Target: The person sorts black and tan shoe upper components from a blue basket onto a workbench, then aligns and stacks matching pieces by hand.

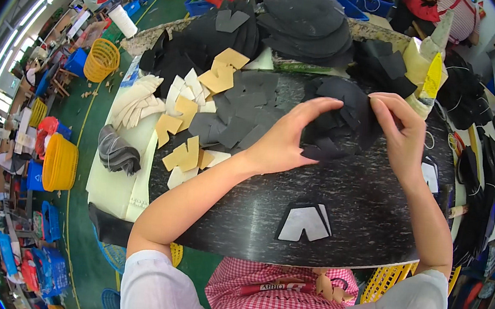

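Observation:
My left hand (282, 143) is curved round the left side of a bunch of black cut pieces (346, 120), its thumb low and its forefinger on top. At the bunch's upper right edge my right hand (401, 132) pinches the rim of a black piece between thumb and fingertips. Nearer to me on the dark tabletop (362, 216) lies a notched pale grey piece (296, 223) with black edging. Left of my left hand spread loose dark grey pieces (234, 113), tan notched pieces (216, 78) and white pieces (184, 92).
Stacks of large black pieces (303, 17) line the table's far edge. A yellow-bladed tool (432, 78) stands beside a cream roll (416, 58) at the far right. A folded grey cloth (120, 149) rests on the left. Yellow baskets (60, 162) stand on the green floor.

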`<move>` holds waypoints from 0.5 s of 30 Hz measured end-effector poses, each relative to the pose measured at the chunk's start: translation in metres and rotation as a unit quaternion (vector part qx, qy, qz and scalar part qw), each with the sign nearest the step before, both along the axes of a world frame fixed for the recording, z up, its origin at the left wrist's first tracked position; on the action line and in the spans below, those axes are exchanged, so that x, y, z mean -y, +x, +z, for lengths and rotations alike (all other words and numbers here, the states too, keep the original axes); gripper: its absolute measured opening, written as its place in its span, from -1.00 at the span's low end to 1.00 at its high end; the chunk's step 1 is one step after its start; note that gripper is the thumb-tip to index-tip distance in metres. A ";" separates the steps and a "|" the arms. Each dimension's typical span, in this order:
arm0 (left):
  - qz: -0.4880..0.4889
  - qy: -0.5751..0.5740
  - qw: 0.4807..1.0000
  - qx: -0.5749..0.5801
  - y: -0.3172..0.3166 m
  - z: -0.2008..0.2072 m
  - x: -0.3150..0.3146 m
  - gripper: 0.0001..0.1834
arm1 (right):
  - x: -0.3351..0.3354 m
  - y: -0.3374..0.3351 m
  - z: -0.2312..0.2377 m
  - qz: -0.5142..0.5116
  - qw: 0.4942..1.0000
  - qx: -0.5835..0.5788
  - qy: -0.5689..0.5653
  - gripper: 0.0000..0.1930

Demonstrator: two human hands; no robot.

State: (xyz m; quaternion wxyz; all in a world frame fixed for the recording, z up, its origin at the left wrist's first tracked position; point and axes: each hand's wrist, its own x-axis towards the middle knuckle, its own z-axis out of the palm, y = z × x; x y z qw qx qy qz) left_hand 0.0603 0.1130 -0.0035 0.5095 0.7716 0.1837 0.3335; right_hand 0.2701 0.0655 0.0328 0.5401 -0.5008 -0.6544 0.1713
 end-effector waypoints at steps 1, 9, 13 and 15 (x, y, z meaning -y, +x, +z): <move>0.013 0.095 0.994 -0.048 0.005 0.004 -0.001 -0.22 | -0.004 0.002 -0.002 -0.005 1.000 0.003 0.005 -0.85; -0.005 -0.182 0.983 -0.005 0.041 0.003 0.005 -0.76 | -0.028 0.037 -0.015 -0.091 0.992 -0.084 -0.038 -0.79; 0.074 -0.378 0.923 -0.014 0.038 -0.006 -0.026 -0.79 | -0.033 0.091 0.001 -0.232 0.934 -0.228 0.146 -0.75; 0.105 -0.366 0.922 -0.075 0.029 -0.015 -0.040 -0.61 | -0.004 0.082 0.019 -0.292 0.931 -0.120 0.185 -0.78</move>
